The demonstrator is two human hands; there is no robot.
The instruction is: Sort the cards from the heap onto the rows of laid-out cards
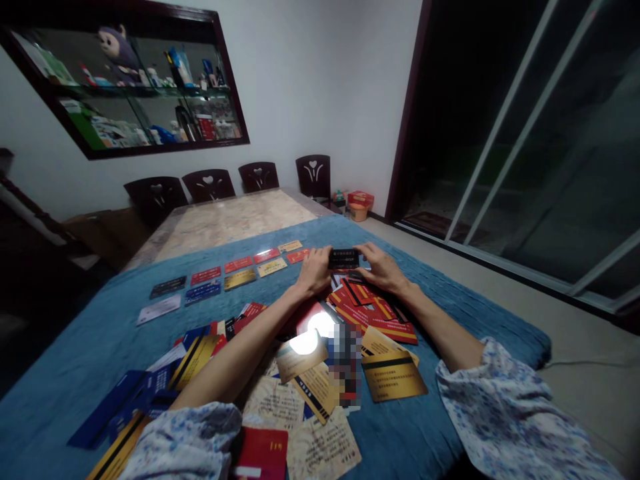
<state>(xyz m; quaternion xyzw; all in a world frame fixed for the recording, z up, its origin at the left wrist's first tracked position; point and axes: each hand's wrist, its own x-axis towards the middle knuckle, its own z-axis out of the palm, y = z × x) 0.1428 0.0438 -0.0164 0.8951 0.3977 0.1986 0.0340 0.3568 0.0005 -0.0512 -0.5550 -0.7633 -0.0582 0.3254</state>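
Between my two hands I hold a black card [344, 258] with pale lettering, gripped at its short sides. My left hand [315, 271] has the card's left end, and my right hand [383, 268] has the right end. Below the hands lies a loose heap of red cards [373, 317]. Nearer to me are gold cards [395, 377] and beige cards with writing [325, 447]. Blue cards [130, 403] lie left of my left forearm. Farther back, cards lie in spaced rows, among them a dark card [168, 287], a gold card [240, 279] and a blue card [203, 292].
A blue cloth [95, 333] covers the near part of the table, with bare marble top [230, 217] beyond. Dark chairs [209, 185] stand along the wall under a glass display cabinet [150, 93]. A sliding glass door [540, 147] is at right.
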